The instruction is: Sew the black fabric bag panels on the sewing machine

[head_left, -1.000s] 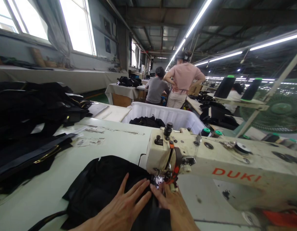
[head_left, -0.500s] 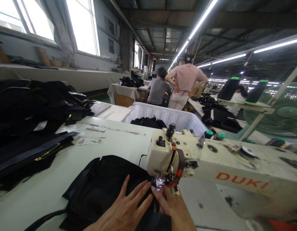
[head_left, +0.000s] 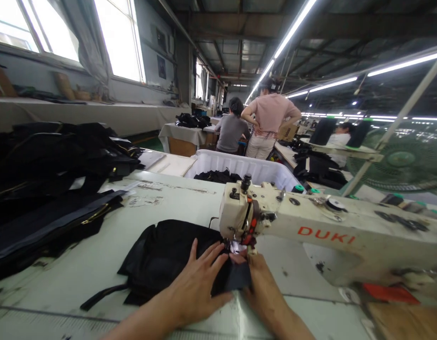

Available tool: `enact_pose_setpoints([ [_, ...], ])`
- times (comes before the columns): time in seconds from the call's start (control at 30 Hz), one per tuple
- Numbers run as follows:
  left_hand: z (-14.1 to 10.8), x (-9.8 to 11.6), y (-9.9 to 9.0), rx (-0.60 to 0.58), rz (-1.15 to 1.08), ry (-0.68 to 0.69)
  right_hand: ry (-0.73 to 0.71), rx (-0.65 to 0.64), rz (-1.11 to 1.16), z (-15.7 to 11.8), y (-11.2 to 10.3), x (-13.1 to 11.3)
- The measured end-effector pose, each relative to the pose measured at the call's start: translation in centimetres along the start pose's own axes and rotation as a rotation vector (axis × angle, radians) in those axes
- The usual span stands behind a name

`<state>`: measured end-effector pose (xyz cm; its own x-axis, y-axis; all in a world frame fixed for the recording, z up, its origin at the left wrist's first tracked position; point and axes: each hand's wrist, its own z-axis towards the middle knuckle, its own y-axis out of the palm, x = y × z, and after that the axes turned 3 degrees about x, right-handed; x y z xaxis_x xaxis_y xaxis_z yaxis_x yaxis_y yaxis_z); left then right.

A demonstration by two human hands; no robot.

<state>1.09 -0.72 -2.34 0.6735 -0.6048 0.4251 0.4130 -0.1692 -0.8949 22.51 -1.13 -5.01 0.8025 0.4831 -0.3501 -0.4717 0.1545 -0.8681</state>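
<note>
A black fabric piece [head_left: 169, 259] lies on the pale green sewing table, its right edge beneath the needle area of a sewing machine [head_left: 236, 217] marked DUKI. My left hand [head_left: 199, 281] rests on this fabric with its fingers spread, the fingertips just left of the lit presser foot [head_left: 235, 246]. Close to the foot on the right, my right hand [head_left: 263, 283] grips the fabric's edge, where a dark flap stands up between both hands. That flap partly hides the right fingers. A narrow black strap [head_left: 103, 296] trails from the fabric's left side.
Piled black garment pieces [head_left: 52, 189] with gold zippers cover the table's left side. Beyond the table stands a white plastic bin [head_left: 247, 166] holding black fabric. Thread cones [head_left: 323, 132] and a green fan [head_left: 399, 158] are at right. Two people [head_left: 270, 115] are farther back.
The view has shifted, so the table's front shows more. My left thumb now spreads away from its fingers. The dark flap between my hands stands higher, and the right hand sits beside it.
</note>
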Motion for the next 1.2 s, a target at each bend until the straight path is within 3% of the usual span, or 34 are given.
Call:
enact_pose_setpoints([
  [0.13,-1.8,0.2,-0.5,0.050,-0.046,-0.009,0.107,-0.034,0.058,-2.1,-1.8,-1.8],
  [0.3,-4.7,-0.4,0.1,0.189,0.046,0.021,0.103,-0.024,0.061,-4.4,-1.7,-4.0],
  [0.43,-5.9,-0.7,-0.1,0.277,0.133,0.157,0.065,-0.002,0.067,-4.2,-1.6,-4.6],
  [0.6,-5.9,-0.5,-0.2,0.308,0.083,0.259,-0.067,-0.004,0.070,-2.7,-1.6,-4.4],
  [0.77,-5.6,-0.3,0.1,0.262,-0.021,0.139,-0.170,-0.022,0.052,-2.0,-1.1,-3.8],
  [0.97,-5.8,-0.1,0.3,0.253,-0.025,0.098,-0.135,-0.025,0.026,-1.8,-0.5,-3.2],
  [1.2,-5.5,-0.1,0.7,0.306,-0.022,0.033,-0.162,-0.108,0.096,-0.4,-1.4,-2.7],
])
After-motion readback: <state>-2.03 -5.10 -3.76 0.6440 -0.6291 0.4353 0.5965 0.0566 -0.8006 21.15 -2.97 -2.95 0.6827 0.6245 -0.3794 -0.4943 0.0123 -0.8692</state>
